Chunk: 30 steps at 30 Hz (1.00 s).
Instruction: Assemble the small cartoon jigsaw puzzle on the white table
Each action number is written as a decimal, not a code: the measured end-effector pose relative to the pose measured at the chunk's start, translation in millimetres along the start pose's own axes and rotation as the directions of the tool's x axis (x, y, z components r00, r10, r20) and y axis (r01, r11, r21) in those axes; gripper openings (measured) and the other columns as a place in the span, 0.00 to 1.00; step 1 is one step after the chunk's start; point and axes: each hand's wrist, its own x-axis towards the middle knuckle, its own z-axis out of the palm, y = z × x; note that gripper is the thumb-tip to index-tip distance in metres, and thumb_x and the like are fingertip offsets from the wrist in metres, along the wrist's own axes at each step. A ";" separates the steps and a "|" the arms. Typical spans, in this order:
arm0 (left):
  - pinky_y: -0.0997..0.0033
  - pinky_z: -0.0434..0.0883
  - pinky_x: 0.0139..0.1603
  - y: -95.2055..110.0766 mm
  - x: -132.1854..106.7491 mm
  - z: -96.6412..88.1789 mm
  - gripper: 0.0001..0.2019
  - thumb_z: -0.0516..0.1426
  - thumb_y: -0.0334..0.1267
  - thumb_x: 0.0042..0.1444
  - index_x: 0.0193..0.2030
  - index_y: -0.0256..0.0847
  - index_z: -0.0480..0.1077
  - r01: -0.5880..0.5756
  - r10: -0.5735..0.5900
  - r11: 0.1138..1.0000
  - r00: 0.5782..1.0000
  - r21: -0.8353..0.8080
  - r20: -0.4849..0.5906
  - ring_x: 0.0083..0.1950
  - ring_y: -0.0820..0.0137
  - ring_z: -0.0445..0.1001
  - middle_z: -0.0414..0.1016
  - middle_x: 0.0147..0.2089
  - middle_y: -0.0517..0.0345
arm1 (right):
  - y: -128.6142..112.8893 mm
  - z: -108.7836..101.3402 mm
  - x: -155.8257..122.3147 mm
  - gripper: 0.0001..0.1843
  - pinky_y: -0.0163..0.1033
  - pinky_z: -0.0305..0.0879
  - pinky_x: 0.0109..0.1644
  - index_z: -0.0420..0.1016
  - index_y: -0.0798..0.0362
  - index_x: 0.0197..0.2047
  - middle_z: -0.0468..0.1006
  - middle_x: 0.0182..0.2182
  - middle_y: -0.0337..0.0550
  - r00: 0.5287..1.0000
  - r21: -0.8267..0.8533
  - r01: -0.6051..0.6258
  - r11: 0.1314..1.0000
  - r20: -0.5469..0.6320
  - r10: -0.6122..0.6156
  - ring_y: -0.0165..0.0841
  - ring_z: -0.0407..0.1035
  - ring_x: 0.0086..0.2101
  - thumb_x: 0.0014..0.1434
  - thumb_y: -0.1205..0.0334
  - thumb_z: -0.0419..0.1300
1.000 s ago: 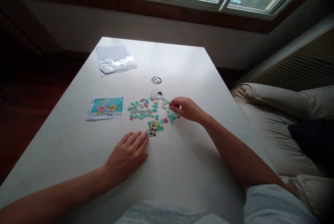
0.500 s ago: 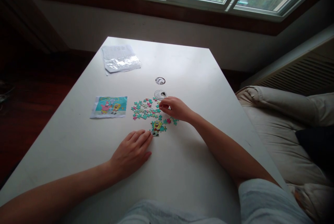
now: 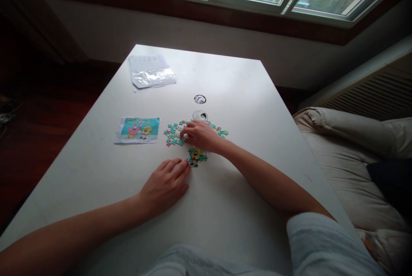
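My left hand (image 3: 166, 183) lies flat on the table, its fingertips at the left edge of a small joined puzzle section (image 3: 195, 156) that shows a yellow cartoon figure. Just beyond that section, many loose jigsaw pieces (image 3: 174, 132), mostly turquoise with some pink, are spread out. Over the middle of these pieces reaches my right hand (image 3: 201, 135), palm down. Its thumb and forefinger are bent and slightly apart above the pieces, and I see nothing held between them. The pieces under this hand are hidden.
A picture sheet (image 3: 137, 130) with the cartoon figures lies left of the pieces. Papers in a clear plastic sleeve (image 3: 152, 72) rest at the far left of the white table (image 3: 225, 78). Two round inserts are set in the tabletop beyond the pieces. A beige sofa (image 3: 341, 160) stands at right.
My right hand has moved left over the loose pieces, uncovering those on the right side. My left hand has stayed at the joined section. The view has shifted slightly.
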 end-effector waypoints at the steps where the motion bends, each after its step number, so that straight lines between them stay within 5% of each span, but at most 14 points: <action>1: 0.54 0.64 0.63 0.0 -0.1 0.5 0.21 0.56 0.38 0.66 0.64 0.33 0.67 0.000 0.000 1.000 1.000 -0.003 -0.004 0.63 0.55 0.68 0.71 0.64 0.46 | -1.9 0.3 1.1 0.08 0.39 0.55 0.45 0.81 0.49 0.46 0.78 0.40 0.45 1.000 -0.009 -0.018 1.000 0.006 0.018 0.36 0.65 0.39 0.65 0.63 0.62; 18: 0.53 0.67 0.61 -1.9 -1.2 -1.1 0.19 0.56 0.37 0.66 0.62 0.35 0.69 -0.014 0.014 1.000 0.999 -0.015 -0.035 0.62 0.54 0.69 0.72 0.63 0.45 | -0.3 3.8 -2.4 0.11 0.39 0.57 0.49 0.80 0.48 0.48 0.77 0.41 0.45 0.986 -0.001 -0.163 0.987 -0.045 0.163 0.36 0.66 0.42 0.66 0.68 0.59; 25: 0.52 0.68 0.61 -5.5 -2.4 -1.4 0.19 0.57 0.36 0.65 0.62 0.36 0.68 -0.009 0.007 0.999 0.999 -0.047 -0.042 0.63 0.54 0.69 0.72 0.62 0.44 | -6.3 7.3 -7.5 0.09 0.41 0.56 0.50 0.78 0.50 0.44 0.75 0.39 0.46 0.980 -0.056 -0.195 0.979 -0.057 0.192 0.38 0.65 0.42 0.64 0.55 0.64; 30: 0.52 0.68 0.61 -5.7 -2.4 -2.0 0.18 0.57 0.35 0.64 0.61 0.36 0.69 -0.013 0.011 0.999 0.999 -0.053 -0.052 0.62 0.54 0.69 0.72 0.61 0.44 | -14.7 7.1 -5.9 0.07 0.41 0.56 0.50 0.79 0.50 0.45 0.76 0.40 0.46 0.979 -0.062 -0.200 0.978 -0.051 0.197 0.39 0.64 0.44 0.64 0.61 0.62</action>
